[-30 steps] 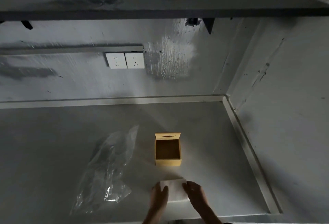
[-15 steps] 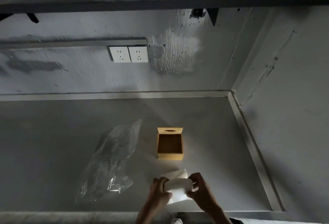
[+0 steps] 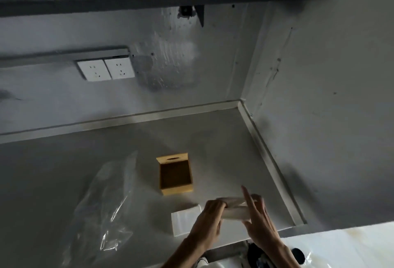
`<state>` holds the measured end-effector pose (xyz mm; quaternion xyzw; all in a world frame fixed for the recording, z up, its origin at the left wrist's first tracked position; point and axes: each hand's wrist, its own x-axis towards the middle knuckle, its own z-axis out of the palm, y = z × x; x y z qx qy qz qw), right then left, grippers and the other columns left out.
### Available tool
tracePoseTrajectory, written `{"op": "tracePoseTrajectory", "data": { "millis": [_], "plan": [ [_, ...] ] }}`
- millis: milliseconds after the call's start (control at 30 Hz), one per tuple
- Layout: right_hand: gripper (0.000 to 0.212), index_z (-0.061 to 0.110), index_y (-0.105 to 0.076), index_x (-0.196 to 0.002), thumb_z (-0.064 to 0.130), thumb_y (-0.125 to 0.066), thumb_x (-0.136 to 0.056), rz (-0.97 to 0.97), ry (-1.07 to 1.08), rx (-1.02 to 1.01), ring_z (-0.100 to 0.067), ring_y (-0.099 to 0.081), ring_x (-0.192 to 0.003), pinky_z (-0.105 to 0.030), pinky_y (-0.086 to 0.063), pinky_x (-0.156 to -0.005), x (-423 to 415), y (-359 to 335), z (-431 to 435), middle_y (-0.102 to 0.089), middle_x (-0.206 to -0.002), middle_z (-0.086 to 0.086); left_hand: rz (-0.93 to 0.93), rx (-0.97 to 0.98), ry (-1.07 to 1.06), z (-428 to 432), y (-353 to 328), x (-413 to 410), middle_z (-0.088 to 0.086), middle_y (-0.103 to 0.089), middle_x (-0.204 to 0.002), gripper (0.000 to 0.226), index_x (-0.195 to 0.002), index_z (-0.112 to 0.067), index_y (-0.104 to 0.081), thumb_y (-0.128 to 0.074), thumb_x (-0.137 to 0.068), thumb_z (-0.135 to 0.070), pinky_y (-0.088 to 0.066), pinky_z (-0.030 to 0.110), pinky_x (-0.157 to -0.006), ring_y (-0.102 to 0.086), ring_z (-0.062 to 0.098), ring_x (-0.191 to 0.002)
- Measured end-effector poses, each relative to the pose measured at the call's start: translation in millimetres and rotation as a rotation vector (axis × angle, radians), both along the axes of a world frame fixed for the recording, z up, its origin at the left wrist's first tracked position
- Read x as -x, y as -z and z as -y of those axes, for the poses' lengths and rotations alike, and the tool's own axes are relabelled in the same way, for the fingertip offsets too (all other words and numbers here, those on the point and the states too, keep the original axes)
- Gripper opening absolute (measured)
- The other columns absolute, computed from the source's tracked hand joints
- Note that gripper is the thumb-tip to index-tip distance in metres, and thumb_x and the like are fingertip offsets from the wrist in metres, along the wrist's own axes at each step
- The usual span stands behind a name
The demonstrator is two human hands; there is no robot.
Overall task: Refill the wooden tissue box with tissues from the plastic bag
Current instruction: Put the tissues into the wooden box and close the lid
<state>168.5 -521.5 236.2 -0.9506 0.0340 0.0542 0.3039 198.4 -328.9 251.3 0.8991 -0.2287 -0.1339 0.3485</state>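
Tissues up off the counter, folded between my two hands.

A moment ago the wad lay flat under my fingers; now my left hand (image 3: 210, 217) pinches one end of the folded tissues (image 3: 235, 209) and my right hand (image 3: 259, 223) presses the other, fingers partly extended, so I judge loading comes next. The wooden tissue box (image 3: 175, 175) sits open just beyond my left fingertips; a remaining stack (image 3: 184, 222) lies under my left hand; the plastic bag (image 3: 106, 199) lies well left.
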Motion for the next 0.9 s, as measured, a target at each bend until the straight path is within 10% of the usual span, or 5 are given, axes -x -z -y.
{"op": "tracePoseTrajectory", "data": {
  "millis": [300,400,567,800,900],
  "plan": [
    [0.045,0.038,-0.042,-0.106,0.014,-0.063,-0.075,-0.097,0.108,0.029,-0.020,-0.062,-0.093,-0.033,-0.049,-0.069,6,29,12,-0.055,-0.106,0.008,0.026,-0.086,-0.086,24,61,5,0.014,-0.034,-0.141,0.063,-0.141,-0.017,-0.024,-0.048,-0.084,-0.005,-0.042,0.029,-0.105,-0.041,0.028,-0.130],
    [0.050,0.038,-0.036,-0.107,0.015,-0.066,-0.075,-0.161,0.089,0.046,-0.020,-0.062,-0.097,-0.033,-0.049,-0.073,6,35,17,-0.059,-0.109,0.004,0.029,-0.146,0.012,28,58,0,0.009,-0.013,-0.151,0.083,-0.150,-0.021,-0.008,-0.055,-0.083,-0.006,-0.038,0.029,-0.109,-0.021,0.024,-0.138],
    [0.083,0.031,-0.031,-0.145,0.015,-0.070,-0.074,-0.130,-0.012,0.116,-0.019,-0.042,-0.129,-0.030,-0.044,-0.099,3,43,23,-0.040,-0.143,0.001,0.102,-0.217,0.135,30,62,-8,0.006,-0.041,-0.137,0.065,-0.140,-0.014,-0.035,-0.055,-0.079,-0.006,-0.043,0.035,-0.105,-0.044,0.028,-0.126],
    [0.089,0.028,-0.054,-0.128,0.031,-0.090,-0.046,0.049,-0.132,0.280,-0.020,-0.061,-0.108,-0.035,-0.037,-0.105,-4,52,15,-0.063,-0.118,0.005,0.042,-0.185,0.122,29,69,-16,-0.004,-0.062,-0.118,0.076,-0.117,-0.022,-0.051,-0.087,-0.050,-0.029,-0.054,0.018,-0.087,-0.059,0.010,-0.108],
    [0.102,0.021,-0.055,-0.132,0.039,-0.091,-0.039,0.041,-0.211,0.380,-0.018,-0.063,-0.106,-0.042,-0.030,-0.106,-11,51,6,-0.066,-0.116,0.003,0.023,-0.154,0.059,30,65,-13,0.004,-0.043,-0.144,0.062,-0.140,-0.016,-0.037,-0.065,-0.084,-0.015,-0.034,0.025,-0.111,-0.042,0.020,-0.134]
  ]
}}
